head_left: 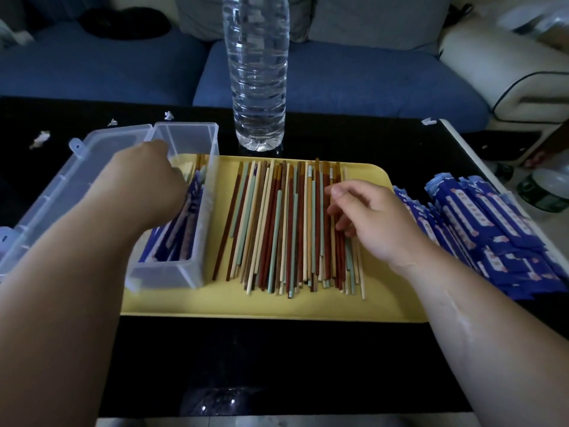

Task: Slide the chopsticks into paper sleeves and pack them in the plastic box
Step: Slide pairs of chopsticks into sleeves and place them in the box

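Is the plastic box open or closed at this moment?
Open. Its lid lies swung back to the left of the plastic box, and the left hand reaches inside, above the sleeved chopsticks.

Dim, bluish light — the glossy black tabletop (277, 365) shows faint glare near its front edge; the frame corners bow and blur.
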